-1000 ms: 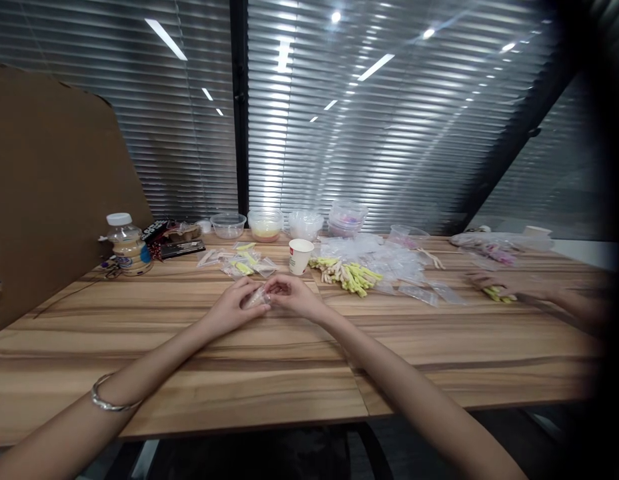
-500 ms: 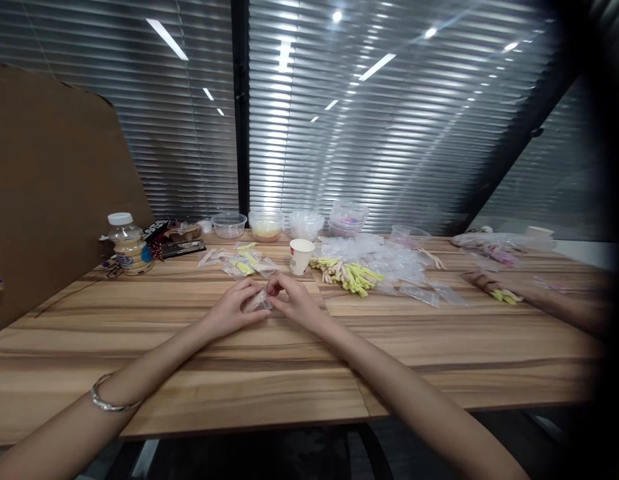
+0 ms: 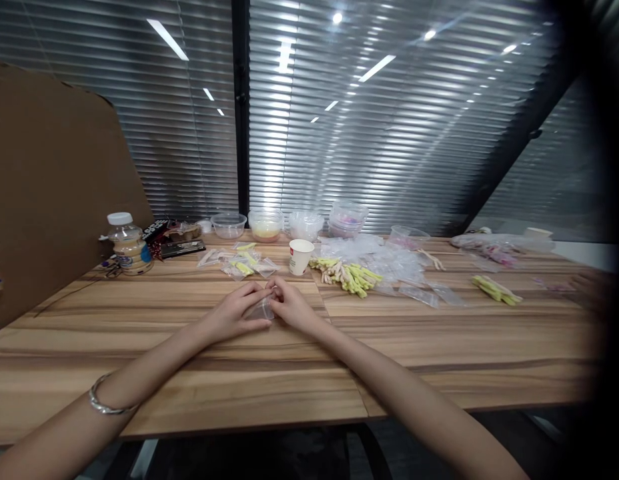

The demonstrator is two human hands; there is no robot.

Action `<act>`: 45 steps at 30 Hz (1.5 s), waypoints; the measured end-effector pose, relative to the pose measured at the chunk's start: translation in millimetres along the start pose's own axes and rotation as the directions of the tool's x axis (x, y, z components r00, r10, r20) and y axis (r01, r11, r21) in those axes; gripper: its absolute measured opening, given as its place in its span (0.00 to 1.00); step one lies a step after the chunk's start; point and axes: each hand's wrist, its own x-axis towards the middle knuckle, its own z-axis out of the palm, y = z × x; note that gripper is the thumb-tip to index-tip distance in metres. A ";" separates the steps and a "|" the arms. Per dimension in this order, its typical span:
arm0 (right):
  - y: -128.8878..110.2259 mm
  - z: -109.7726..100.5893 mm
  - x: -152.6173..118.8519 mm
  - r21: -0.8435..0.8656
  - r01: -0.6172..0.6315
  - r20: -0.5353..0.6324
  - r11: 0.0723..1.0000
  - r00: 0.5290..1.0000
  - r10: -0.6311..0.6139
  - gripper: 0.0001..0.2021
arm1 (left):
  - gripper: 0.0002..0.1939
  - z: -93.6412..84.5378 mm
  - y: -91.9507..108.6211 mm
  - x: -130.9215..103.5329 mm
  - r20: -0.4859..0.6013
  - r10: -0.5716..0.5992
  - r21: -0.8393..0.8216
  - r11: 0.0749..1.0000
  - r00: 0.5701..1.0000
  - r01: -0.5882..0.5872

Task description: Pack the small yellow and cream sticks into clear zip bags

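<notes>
A small clear plastic bag is between my two hands, low over the wooden table. My left hand holds it from the left, fingers curved over its far edge and thumb along the near side. From the right, my right hand pinches the bag's edge near the left fingertips. Its contents are hard to make out. Just beyond my hands stands a white paper cup. To its left lie several small clear bags, some with yellow pieces inside. A pile of yellow and pale twisted sticks lies to its right.
Loose clear bags spread behind the pile. Plastic bowls line the window side. A lidded bottle and a black case stand left, near a cardboard panel. At right lies a yellow-green bundle, near another person's blurred hand.
The bag has shifted in my fingers and now shows a flatter, clearer side. The other person's hand has left the yellow-green bundle and moved right.
</notes>
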 end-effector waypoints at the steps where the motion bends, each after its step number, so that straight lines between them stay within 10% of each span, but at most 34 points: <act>1: 0.0 -0.5 0.2 0.027 -0.004 -0.004 1.000 1.000 0.004 0.11 | 0.31 -0.6 1.0 0.7 0.014 -0.010 -0.012 1.000 1.000 0.011; 21: 5.5 -19.1 5.7 0.437 -0.316 0.305 0.842 0.933 0.192 0.20 | 0.21 3.9 -2.3 7.6 -0.013 -0.299 -0.487 0.836 0.954 0.255; 36: 9.8 -7.5 5.1 0.344 -0.133 0.171 0.930 0.982 0.077 0.14 | 0.17 4.3 -2.8 0.6 -0.030 -0.291 -0.421 0.871 0.956 0.252; 45: 7.5 -6.9 4.5 0.508 -0.287 0.199 0.813 0.957 0.213 0.16 | 0.24 5.9 4.7 7.7 0.093 -0.419 -0.727 0.591 0.903 0.348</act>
